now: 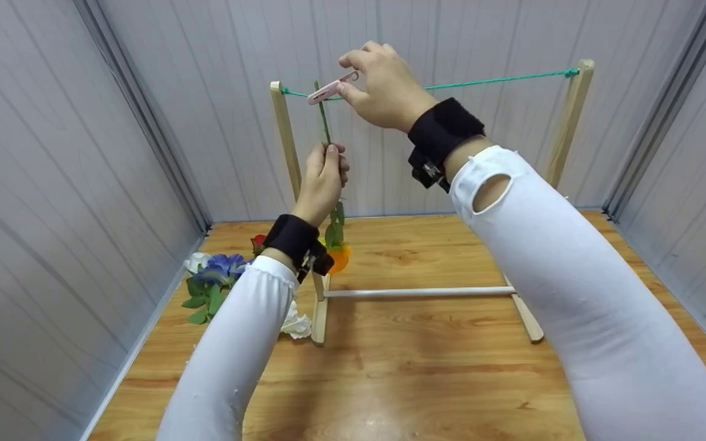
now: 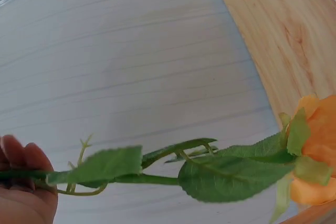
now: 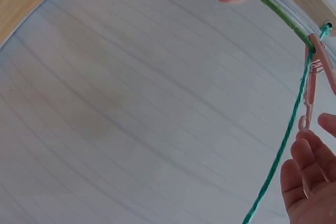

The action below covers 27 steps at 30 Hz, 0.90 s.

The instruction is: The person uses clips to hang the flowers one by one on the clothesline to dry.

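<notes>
Far left, on the wooden table (image 1: pixel 426 367) by the wall: a heap of flowers (image 1: pixel 218 278), blue, white and red, lying w/ green leaves. Next, the left post of a wooden rack (image 1: pixel 284 138) stood upright, its white crossbar low near the table. The left hand (image 1: pixel 322 180) was raised beside that post, fingers (image 2: pixel 23 156) curled round the green stem (image 1: pixel 325 119) and clamped on it; the stem ran upright, w/ the orange rose (image 2: pixel 315 156) hanging head-down below the hand, leaves just above the bloom. At the stem's top end a pink clothespin (image 1: pixel 330 89) gripped stem and green string (image 1: pixel 500 78) together, near the left post. The right hand (image 1: pixel 380 86) was at the pin's tail end; in the head view thumb and forefinger appeared pinched on it, whereas the right wrist view showed the fingertips (image 3: pixel 310 153) just beside it, so actual contact cannot be told. The string ran taut to the right post, approx. level
</notes>
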Each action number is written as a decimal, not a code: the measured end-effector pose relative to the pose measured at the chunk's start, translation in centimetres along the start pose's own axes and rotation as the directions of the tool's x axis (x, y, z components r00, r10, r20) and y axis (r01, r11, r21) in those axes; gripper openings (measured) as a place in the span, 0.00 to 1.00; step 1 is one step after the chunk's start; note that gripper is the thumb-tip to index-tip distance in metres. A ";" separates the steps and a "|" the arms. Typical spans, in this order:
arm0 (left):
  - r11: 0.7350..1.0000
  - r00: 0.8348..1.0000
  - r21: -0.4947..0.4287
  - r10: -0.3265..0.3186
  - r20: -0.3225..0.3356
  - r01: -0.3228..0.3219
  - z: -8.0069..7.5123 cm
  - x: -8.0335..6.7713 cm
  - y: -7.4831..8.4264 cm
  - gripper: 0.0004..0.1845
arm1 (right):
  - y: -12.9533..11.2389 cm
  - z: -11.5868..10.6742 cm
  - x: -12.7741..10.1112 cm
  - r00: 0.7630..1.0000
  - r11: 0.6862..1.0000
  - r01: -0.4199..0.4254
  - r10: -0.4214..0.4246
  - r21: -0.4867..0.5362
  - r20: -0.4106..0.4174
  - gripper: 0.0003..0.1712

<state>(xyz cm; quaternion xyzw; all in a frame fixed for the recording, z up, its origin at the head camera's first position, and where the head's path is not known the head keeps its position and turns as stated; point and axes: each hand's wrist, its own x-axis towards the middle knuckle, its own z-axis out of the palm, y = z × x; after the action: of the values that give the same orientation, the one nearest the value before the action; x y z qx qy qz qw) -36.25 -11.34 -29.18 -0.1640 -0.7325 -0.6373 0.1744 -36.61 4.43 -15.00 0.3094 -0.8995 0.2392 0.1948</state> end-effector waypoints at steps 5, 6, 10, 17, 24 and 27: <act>1.000 1.000 0.021 -0.016 -0.010 0.016 0.0 0.1 0.2 0.18 | 0.5 -0.4 -0.3 0.998 1.000 0.003 -0.001 0.027 -0.061 0.27; 0.999 1.000 0.028 -0.020 -0.011 0.020 0.0 0.1 0.3 0.18 | 0.7 -0.5 -0.4 0.997 0.999 0.007 -0.004 0.031 -0.074 0.27; 0.997 1.000 0.077 -0.026 -0.013 0.027 0.0 0.1 0.4 0.21 | 1.4 -0.9 -1.1 0.990 0.999 0.038 -0.033 0.031 -0.135 0.26; 0.982 0.996 0.186 0.041 -0.075 -0.026 0.2 -0.7 0.4 0.23 | 3.2 -1.6 -3.1 0.974 0.993 0.118 -0.111 0.024 -0.196 0.23; 0.952 0.979 0.272 0.176 -0.100 -0.143 0.8 -2.1 0.3 0.21 | 5.9 -1.7 -5.7 0.944 0.974 0.227 -0.212 0.029 -0.253 0.19; 0.936 0.969 0.294 0.230 -0.094 -0.194 1.0 -2.8 0.1 0.17 | 6.9 -1.4 -7.2 0.937 0.967 0.253 -0.234 0.040 -0.261 0.15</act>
<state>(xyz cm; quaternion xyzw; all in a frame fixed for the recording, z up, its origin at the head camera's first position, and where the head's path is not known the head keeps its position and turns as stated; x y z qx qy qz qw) -33.76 -10.42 -30.51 -0.1750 -0.7812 -0.5128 0.3100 -35.59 13.35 -19.58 0.3921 -0.8126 0.2834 0.3250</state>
